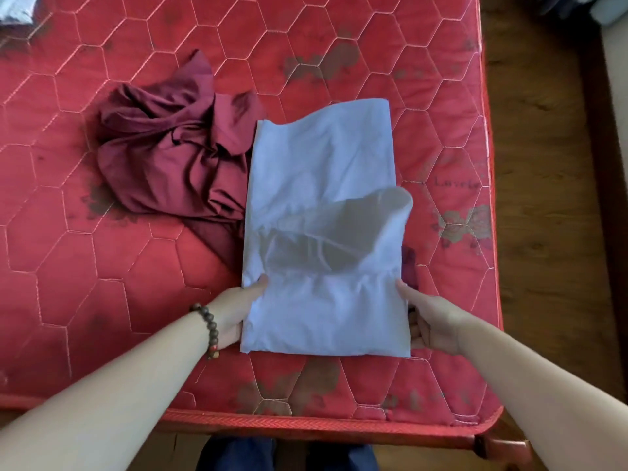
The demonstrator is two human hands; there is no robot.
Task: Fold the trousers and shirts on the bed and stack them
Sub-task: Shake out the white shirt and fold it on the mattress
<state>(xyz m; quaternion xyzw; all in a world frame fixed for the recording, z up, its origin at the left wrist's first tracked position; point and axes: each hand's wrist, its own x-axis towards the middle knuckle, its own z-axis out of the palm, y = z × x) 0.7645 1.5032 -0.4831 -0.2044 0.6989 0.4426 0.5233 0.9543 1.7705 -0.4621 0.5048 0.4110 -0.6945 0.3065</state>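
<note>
maroon garment (pixel 176 161): crumpled heap, touching left edge of white garment (pixel 323 205), not yet folded. left hand (pixel 238 311): holds white garment's near-left edge, thumb on top. white garment: long half-folded panel on red mattress (pixel 85 266), near its front edge. right hand (pixel 431 321): holds near-right edge, fingers under cloth. judged step: lengthwise fold; lift both edges evenly, align corners, smooth raised flap.

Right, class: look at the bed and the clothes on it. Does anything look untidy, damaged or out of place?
Yes. The maroon garment lies crumpled in a heap beside the white garment, still unfolded. The white one's top layer bulges open mid-fold, held by the left hand and right hand. The red mattress shows dark, worn patches.
</note>
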